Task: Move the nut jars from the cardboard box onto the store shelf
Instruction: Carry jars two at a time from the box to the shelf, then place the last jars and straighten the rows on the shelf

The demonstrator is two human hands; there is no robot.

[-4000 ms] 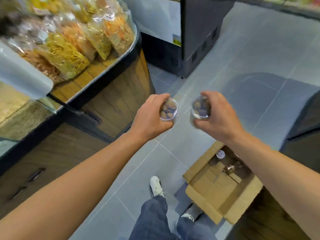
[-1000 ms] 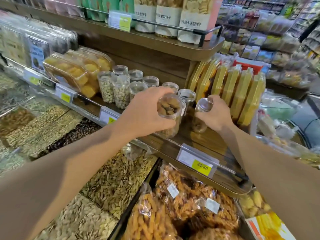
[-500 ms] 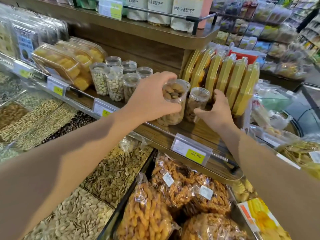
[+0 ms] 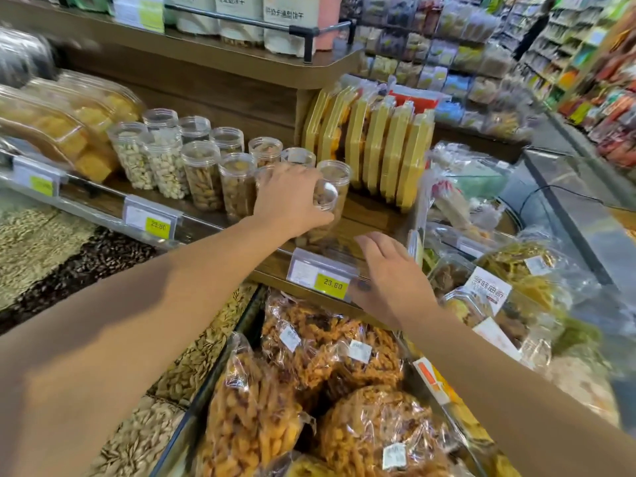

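Several clear nut jars (image 4: 203,173) stand in rows on the wooden store shelf (image 4: 373,211). My left hand (image 4: 290,201) grips one more jar (image 4: 326,198) at the right end of the front row, low on the shelf board. Just behind it stands another jar (image 4: 334,171), untouched. My right hand (image 4: 389,273) hovers with relaxed fingers in front of the shelf edge, holding nothing. The cardboard box is out of view.
Yellow flat packs (image 4: 382,149) stand upright right of the jars. A 23.80 price tag (image 4: 332,284) hangs on the shelf rail. Bagged fried snacks (image 4: 309,370) and seed bins (image 4: 69,256) lie below. An upper shelf (image 4: 220,56) overhangs the jars.
My right hand let go of its jar on the shelf and drew back toward the rail. My left hand lowered its jar in front of that jar.
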